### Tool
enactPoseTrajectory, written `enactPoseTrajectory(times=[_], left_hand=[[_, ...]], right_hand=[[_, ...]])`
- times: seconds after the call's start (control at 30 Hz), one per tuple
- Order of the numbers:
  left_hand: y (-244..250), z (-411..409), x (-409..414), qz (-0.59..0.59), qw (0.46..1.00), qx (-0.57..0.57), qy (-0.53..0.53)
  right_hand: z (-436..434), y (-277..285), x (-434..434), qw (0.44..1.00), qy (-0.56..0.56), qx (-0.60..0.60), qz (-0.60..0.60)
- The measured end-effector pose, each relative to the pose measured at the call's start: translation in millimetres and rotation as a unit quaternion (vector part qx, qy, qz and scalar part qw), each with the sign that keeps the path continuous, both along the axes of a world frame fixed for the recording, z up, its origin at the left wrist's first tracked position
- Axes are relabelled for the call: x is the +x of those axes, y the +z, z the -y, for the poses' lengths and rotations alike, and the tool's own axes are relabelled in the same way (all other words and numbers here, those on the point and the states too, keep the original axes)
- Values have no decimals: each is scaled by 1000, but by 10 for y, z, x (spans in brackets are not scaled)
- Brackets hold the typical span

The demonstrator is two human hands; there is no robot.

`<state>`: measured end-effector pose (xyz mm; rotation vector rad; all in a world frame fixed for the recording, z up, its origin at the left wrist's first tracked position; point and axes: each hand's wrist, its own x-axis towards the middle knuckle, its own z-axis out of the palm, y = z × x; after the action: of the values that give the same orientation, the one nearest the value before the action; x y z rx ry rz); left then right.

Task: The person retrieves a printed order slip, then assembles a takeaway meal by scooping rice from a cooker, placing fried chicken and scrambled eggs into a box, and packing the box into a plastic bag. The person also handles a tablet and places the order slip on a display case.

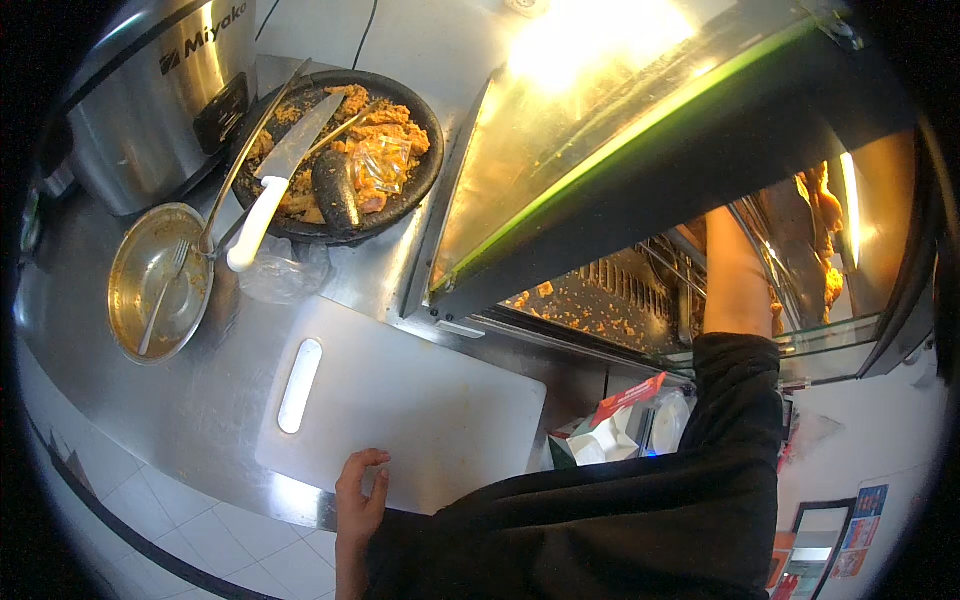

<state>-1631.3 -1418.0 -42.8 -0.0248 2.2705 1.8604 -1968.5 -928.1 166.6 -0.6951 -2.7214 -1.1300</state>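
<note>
My left hand (pixel 361 487) is over the near edge of a white plastic cutting board (pixel 427 397), thumb and curled fingers apart with nothing between them. Whether it touches the board, I cannot tell. My right forearm (pixel 737 285), in a black sleeve, reaches into a lit glass food display cabinet (pixel 570 247). The right hand itself is hidden behind the cabinet's dark frame and metal racks. Pieces of fried food (pixel 831 217) show near the cabinet's far right side, and crumbs are scattered over its tray (pixel 592 315).
A stone mortar (pixel 435 172) holds orange crumbly food and a pestle (pixel 335 191). Across it lies a white-handled knife (pixel 259 221). Nearby are a metal bowl (pixel 120 300) with a fork (pixel 161 300), a plastic bag (pixel 281 277), a Miyako steel appliance (pixel 157 112) and a paper box (pixel 604 442).
</note>
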Motion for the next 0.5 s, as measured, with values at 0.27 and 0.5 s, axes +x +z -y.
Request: enactPoseTrajectory(times=[0.27,0.5], left_hand=[[209,-45,-56,-41,998,18,-34],[221,-100,39,-58,995,19,-75]], right_hand=[[134,25,646,998,51,-33,-6],[363,-51,1134,986,116,-109,-57]])
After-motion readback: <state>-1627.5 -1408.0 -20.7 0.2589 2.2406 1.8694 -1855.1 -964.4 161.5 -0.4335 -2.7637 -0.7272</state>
